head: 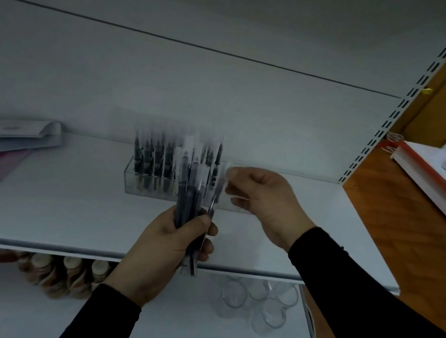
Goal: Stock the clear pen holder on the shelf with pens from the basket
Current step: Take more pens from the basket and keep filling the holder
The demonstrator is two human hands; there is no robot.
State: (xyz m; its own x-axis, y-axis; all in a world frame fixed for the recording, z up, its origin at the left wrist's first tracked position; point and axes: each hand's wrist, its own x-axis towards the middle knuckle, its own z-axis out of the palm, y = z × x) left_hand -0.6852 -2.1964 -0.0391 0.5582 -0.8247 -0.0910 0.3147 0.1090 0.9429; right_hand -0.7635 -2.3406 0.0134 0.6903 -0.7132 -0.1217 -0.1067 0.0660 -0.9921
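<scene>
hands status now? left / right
Left hand: grips a bundle of pens.
Right hand: pinches the cap end of one pen.

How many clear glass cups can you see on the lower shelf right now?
About 5 glass cups, clustered at the right end of the lower shelf: roughly three along the back under the upper shelf's edge, two in front. They are blurred and overlapping, so more may be hidden.

**Materials and finishes at the shelf**

Shelf (58,214): smooth, matt white painted metal. Pen holder (135,183): clear glossy plastic. Pens (190,193): dark plastic barrels, translucent caps. Cups (268,311): clear, glossy. Sleeves (355,305): matt black cloth. Floor (413,232): polished wood.
</scene>
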